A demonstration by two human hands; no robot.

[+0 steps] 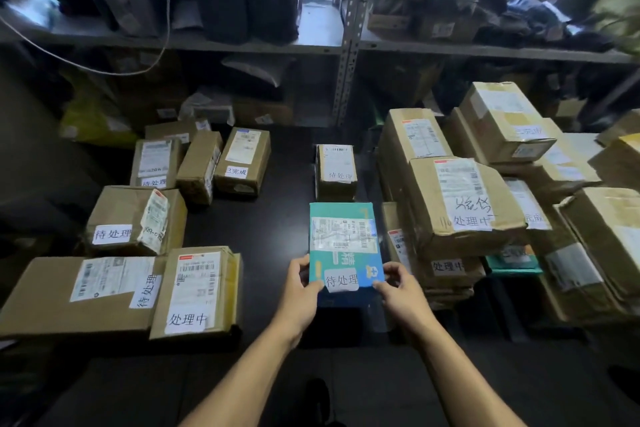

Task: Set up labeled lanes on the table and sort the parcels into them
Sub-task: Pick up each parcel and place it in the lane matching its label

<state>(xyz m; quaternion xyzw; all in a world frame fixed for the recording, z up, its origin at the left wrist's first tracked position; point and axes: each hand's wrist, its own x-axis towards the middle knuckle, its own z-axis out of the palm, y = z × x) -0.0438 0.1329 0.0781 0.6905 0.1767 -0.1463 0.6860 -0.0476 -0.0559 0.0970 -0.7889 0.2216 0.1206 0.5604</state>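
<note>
We hold a teal box [343, 246] over the middle of the dark table [277, 225], gripped at its near end by both hands. The left hand [299, 288] pinches the near left corner, thumb on top and fingers curled beneath. The right hand [398, 288] pinches the near right corner in the same way. The box carries a shipping label [343, 232] across its top and a white paper tag [341, 279] with handwritten characters near our fingers.

Just beyond the teal box, in the same middle row, stands a small brown box [336, 166] with its own white tag facing us.

To the left we see a group of brown cardboard parcels. A flat wide box [76, 291] lies nearest, touching a taller box [197, 291] at its right side. Behind them sits a crumpled box [135, 218], and behind that, three smaller boxes [201, 163] stand side by side. Each visible one bears a white tag.

To the right, a large stack of boxes [460, 204] rises close beside the teal box, with more boxes [505, 121] piled behind and further right. A teal item [512, 262] is wedged low in that pile.

Behind the table stands a metal shelf [346, 45] loaded with dark bags and parcels; its contents are blurred.
</note>
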